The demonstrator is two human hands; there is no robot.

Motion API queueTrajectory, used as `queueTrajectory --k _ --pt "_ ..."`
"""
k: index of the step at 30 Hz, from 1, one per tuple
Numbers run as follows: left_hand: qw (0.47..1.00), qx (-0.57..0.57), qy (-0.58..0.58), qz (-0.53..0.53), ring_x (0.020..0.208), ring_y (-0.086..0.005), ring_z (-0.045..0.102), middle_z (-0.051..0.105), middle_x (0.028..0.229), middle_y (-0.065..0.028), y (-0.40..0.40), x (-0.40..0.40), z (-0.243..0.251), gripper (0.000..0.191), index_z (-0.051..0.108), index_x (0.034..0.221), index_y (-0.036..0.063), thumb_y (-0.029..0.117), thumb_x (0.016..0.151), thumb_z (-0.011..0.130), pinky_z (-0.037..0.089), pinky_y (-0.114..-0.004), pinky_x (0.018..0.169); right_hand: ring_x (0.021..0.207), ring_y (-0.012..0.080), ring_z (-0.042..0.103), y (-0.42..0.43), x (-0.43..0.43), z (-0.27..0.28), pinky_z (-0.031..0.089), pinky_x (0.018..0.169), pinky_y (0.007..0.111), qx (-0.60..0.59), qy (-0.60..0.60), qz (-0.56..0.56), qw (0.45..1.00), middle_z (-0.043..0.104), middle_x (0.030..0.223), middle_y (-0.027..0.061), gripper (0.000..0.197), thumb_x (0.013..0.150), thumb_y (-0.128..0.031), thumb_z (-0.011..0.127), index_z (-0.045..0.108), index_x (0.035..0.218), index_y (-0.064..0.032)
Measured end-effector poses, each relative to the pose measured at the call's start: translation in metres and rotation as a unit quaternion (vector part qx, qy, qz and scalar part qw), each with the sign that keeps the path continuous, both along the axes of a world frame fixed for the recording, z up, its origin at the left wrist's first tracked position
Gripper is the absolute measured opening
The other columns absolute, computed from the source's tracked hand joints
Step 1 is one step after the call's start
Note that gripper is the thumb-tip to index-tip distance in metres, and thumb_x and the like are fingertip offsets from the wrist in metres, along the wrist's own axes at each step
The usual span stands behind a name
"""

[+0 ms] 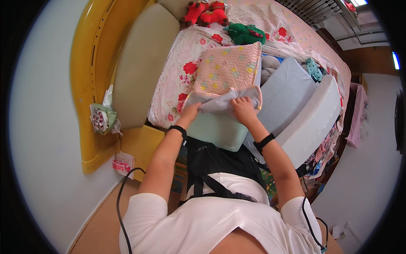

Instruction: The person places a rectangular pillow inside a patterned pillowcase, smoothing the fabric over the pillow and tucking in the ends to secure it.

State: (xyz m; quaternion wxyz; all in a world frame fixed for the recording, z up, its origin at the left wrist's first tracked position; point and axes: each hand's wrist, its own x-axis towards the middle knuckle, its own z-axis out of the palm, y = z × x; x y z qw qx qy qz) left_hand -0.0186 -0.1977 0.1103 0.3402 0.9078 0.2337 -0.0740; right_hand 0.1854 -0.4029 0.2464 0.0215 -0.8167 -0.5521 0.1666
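Observation:
A pink quilted pillow cover (pixel 226 68) with a floral print lies on the bed, its near end folded back to show a grey lining. My left hand (pixel 191 111) grips the folded edge at its left. On the right part of the fold, my right hand (pixel 243 108) pinches the grey cloth between bent fingers. A pale green pillow or foam block (pixel 219 130) sticks out from under the cover towards me. Whether it runs far inside the cover is hidden.
Right of the cover lie a light blue foam pad (pixel 285 92) and a white curved foam piece (pixel 312 120). A green plush toy (pixel 245 33) and red plush toys (pixel 211 14) sit farther back. At left stands a yellow headboard (pixel 85 79) with a small bouquet (pixel 101 119).

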Motion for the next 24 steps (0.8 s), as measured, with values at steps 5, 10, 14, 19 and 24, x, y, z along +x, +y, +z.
queueTrajectory --k 5,10,14,19,24 --pt "0.996 -0.057 -0.074 0.018 0.09 -0.0377 0.062 0.065 0.095 -0.0131 0.077 0.026 0.036 0.02 0.065 0.105 0.0075 0.009 0.086 0.058 0.049 -0.045 0.077 0.089 0.0325 0.063 0.021 0.013 -0.014 0.047 0.08 0.043 -0.023 0.097 -0.086 0.991 0.066 0.089 0.0144 0.016 0.081 -0.011 0.06 0.061 0.096 -0.0084" --pt "0.959 0.117 -0.253 0.056 0.087 -0.0352 0.06 0.062 0.095 -0.0113 0.071 0.066 0.069 0.01 0.063 0.096 0.008 0.014 0.089 0.059 0.048 -0.045 0.077 0.094 0.0291 0.062 0.041 0.038 -0.023 0.045 0.08 0.043 0.096 -0.025 -0.131 0.986 0.065 0.094 0.0109 0.015 0.085 -0.01 0.054 0.06 0.099 -0.0066" --pt "0.964 0.034 -0.24 -0.112 0.098 -0.0311 0.058 0.058 0.097 -0.0107 0.018 0.062 0.052 0.018 0.059 0.098 0.0062 0.018 0.086 0.066 0.047 -0.042 0.086 0.104 0.0256 0.057 0.028 0.052 -0.036 0.044 0.083 0.041 0.089 -0.178 -0.184 0.963 0.06 0.104 0.0083 0.021 0.087 -0.01 0.051 0.059 0.106 -0.0072" --pt "0.98 0.042 -0.173 -0.088 0.109 -0.0292 0.054 0.056 0.109 -0.0083 -0.038 0.04 0.019 0.03 0.057 0.104 0.0086 0.016 0.079 0.072 0.047 -0.042 0.088 0.115 0.031 0.051 0.023 0.025 -0.018 0.041 0.095 0.044 0.02 -0.091 0.064 0.994 0.055 0.114 0.0124 0.029 0.086 -0.014 0.054 0.059 0.114 -0.0067" --pt "0.975 0.115 -0.184 -0.041 0.113 -0.0266 0.053 0.058 0.111 -0.0055 -0.049 0.054 0.0 0.03 0.058 0.106 0.0097 0.013 0.078 0.067 0.048 -0.043 0.088 0.137 0.0418 0.034 0.003 -0.013 -0.02 0.018 0.113 0.067 -0.038 -0.023 0.069 0.997 0.051 0.131 0.0161 0.056 0.068 -0.036 0.08 0.059 0.113 -0.0097"
